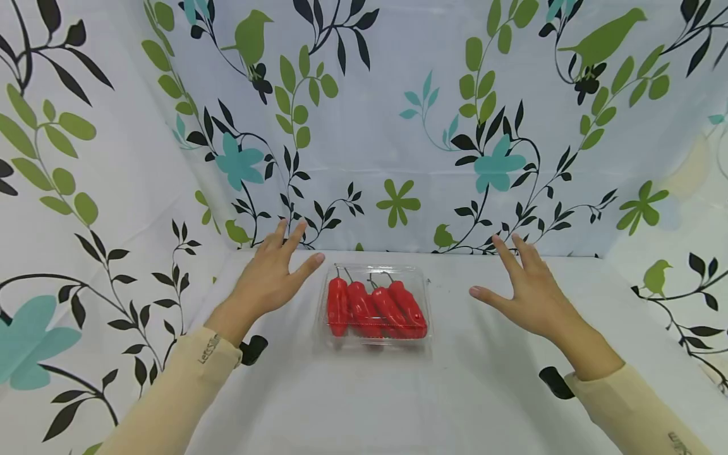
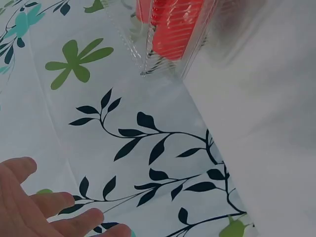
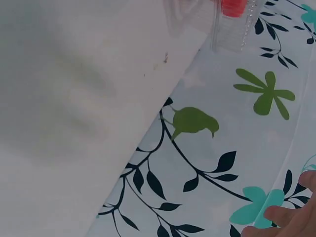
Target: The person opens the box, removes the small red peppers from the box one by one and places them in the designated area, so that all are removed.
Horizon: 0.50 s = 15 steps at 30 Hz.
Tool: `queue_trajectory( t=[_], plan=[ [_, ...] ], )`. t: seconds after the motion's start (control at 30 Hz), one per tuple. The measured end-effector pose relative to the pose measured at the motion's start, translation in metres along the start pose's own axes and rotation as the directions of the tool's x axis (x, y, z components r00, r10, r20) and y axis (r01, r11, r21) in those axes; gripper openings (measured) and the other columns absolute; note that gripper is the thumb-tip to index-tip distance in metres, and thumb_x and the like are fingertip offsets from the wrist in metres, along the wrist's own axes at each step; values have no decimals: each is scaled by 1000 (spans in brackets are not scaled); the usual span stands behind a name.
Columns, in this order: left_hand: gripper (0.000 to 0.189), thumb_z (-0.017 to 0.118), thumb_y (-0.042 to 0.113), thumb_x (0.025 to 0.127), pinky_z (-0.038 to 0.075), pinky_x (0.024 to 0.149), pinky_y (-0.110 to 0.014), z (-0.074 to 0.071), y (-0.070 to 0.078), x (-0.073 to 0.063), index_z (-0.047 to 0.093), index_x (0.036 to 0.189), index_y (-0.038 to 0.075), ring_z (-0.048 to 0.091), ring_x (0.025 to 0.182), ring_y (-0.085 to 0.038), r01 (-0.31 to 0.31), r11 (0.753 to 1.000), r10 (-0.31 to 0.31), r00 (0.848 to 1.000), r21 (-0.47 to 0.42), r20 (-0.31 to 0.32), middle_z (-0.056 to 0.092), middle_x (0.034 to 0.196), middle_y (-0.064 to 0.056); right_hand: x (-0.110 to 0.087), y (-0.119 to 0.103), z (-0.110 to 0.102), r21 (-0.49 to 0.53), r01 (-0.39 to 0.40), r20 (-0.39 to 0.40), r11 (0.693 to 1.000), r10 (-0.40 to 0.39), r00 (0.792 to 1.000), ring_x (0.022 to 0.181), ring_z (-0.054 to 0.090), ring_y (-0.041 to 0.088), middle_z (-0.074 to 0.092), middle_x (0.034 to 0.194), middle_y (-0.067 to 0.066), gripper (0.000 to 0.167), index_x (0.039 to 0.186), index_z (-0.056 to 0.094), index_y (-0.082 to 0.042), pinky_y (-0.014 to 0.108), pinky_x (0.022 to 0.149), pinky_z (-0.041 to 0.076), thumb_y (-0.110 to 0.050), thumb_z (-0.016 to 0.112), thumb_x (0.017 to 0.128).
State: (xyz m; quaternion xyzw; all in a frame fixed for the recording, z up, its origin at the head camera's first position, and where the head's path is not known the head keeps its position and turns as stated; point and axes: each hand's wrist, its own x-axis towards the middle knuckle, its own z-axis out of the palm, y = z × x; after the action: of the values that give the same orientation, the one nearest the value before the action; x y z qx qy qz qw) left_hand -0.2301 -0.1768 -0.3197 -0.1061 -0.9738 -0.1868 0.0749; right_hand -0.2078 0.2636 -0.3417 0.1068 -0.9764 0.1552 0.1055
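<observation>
Here, the bare left hand (image 1: 270, 278) and right hand (image 1: 531, 296) (fingers spread) flank a clear, rectangular plastic box (image 1: 419, 285) of long red peppers (image 1: 363, 309).

The left sleeve (image 1: 188, 379) reads "Let's" (its ending blurs), while the right sleeve (image 1: 639, 404) bears cut-off lettering (image 1: 679, 443).

Leaf-patterned curtain (image 1: 364, 139), white table (image 1: 370, 404)

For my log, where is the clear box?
In the head view, the clear box rests on the table between the left hand and right hand, nearer the left.
</observation>
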Motion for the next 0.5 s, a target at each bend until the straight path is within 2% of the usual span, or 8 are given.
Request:
queue_trajectory(
  t=[0.13,0.3,0.4,0.5],
  plan=[
    [76,33,65,103,20,111,-70,4,-3,-2,11,164,26,18,148,-49,9,990,-14,999,-143,-35,12,168,-17,-2,-4,2,137,19,42,990,-25,999,144,20,56,1,168,20,106,164,0,-26,80,96,29,-65,65,90],
    [66,34,57,106,27,111,-67,12,-10,-7,15,164,31,31,146,-42,16,945,-46,995,-328,-86,26,165,-14,-4,-8,7,301,62,38,952,-77,996,148,17,49,9,168,17,99,164,-2,-28,77,103,26,-51,66,95],
    [61,35,53,108,34,108,-65,17,-14,-12,21,163,30,41,140,-41,31,911,-82,991,-411,-108,35,161,-12,-4,-11,11,412,83,26,907,-103,994,146,23,48,14,167,17,93,164,-1,-30,73,105,30,-42,65,99],
    [59,38,50,108,41,105,-60,21,-17,-17,31,161,24,49,135,-38,50,870,-127,984,-491,-126,43,156,-9,-5,-15,14,546,85,31,834,-122,992,143,30,49,19,164,20,85,163,0,-32,71,105,32,-34,60,103]
  ],
)
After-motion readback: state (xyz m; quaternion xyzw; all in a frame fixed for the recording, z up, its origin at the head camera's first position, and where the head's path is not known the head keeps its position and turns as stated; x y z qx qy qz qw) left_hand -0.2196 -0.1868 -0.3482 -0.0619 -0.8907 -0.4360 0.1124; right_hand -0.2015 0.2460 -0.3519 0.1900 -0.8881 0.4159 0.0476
